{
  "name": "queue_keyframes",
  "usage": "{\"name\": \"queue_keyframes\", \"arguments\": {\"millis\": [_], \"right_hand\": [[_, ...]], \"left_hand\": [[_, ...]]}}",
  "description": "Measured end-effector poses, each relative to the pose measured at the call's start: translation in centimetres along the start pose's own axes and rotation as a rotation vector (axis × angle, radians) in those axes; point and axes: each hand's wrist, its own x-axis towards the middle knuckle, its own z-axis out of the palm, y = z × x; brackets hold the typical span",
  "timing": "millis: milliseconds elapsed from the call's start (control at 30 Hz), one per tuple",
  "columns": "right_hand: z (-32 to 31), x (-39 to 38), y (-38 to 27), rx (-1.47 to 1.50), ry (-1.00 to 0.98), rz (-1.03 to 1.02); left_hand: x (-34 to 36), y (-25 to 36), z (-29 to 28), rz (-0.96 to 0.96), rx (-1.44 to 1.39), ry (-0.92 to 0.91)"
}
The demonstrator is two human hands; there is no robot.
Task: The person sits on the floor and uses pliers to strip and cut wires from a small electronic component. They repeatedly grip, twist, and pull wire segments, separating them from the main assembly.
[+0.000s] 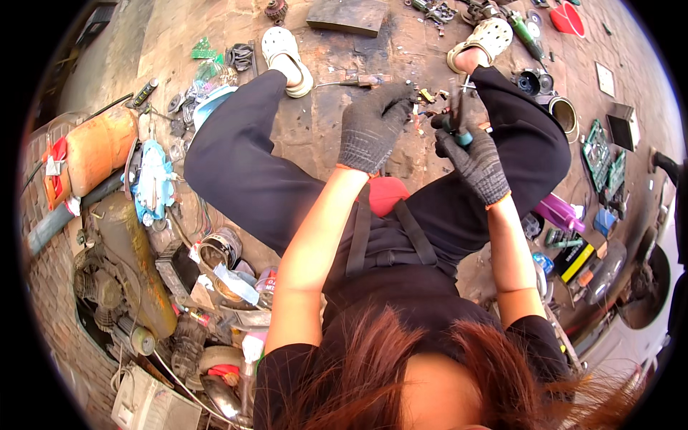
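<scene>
My left hand (373, 127), in a dark grey knit glove, is held over the ground between my legs. Its fingers are closed toward the tips, and whatever they pinch is too small to make out. My right hand (474, 168), gloved alike, is closed round a hand tool with a teal-and-black handle (464, 137). The tool's dark upper end is blurred, so its exact kind does not show. Small coloured scraps (428, 95) lie on the ground just beyond both hands. Farther off lies a thin-shafted tool with a brownish handle (369, 80).
A dark flat block (348, 16) sits ahead, with a green angle grinder (525, 36) and red bucket (567, 19) at far right. Green circuit boards (596, 154) lie right. Leftward are an orange cylinder (104, 149), a yellowish gas cylinder (136, 261) and cluttered scrap.
</scene>
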Motion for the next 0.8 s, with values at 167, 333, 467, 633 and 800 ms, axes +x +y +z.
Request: {"name": "queue_keyframes", "arguments": {"millis": [167,333,467,633,800], "right_hand": [[0.7,-0.4,0.4,0.090,-0.007,0.134],[-0.7,-2.2,-2.2,0.511,-0.418,0.383],[-1.4,-3.0,-4.0,0.532,-0.378,0.313],[-1.2,0.6,1.1,-0.550,0.312,-0.236],[-0.5,1.4,0.8,-0.729,0.383,-0.230]], "left_hand": [[0.4,0.1,0.6,0.059,0.133,0.144],[1.7,-1.8,0.1,0.239,0.381,0.312],[2.5,-3.9,-0.7,0.260,0.325,0.338],[1.7,-2.2,-0.5,0.137,0.122,0.178],[1.6,-1.1,0.0,0.107,0.114,0.109]]}}
